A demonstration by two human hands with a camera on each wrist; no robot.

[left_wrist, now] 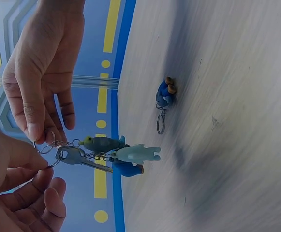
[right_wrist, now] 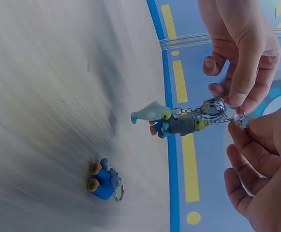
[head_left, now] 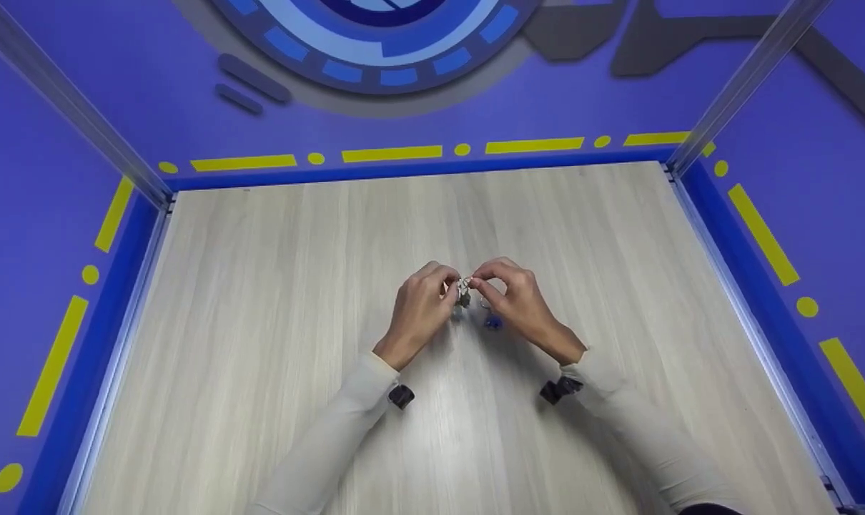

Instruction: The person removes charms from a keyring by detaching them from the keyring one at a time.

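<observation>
My left hand [head_left: 419,304] and right hand [head_left: 516,297] meet over the table, fingertips close together. Between thumb and finger the left hand [left_wrist: 19,179] pinches a metal key ring [left_wrist: 58,157] of the bunch. A silver key [left_wrist: 72,155], a dark grey-green figurine [left_wrist: 101,144], a pale green figurine [left_wrist: 138,154] and a blue figurine [left_wrist: 128,169] hang from it on short chains. The right hand [right_wrist: 271,164] pinches a thin split ring [right_wrist: 239,117] at the top of the bunch. Below, a blue figurine keychain [right_wrist: 103,183] with brown feet lies on the table, its ring beside it.
The light wood-grain table [head_left: 261,286] is enclosed by blue panels [head_left: 432,121] with yellow markings at the back and sides. Metal posts [head_left: 747,79] stand at the back corners. A dark wrist device [head_left: 402,395] sits by the left sleeve, another [head_left: 561,388] by the right.
</observation>
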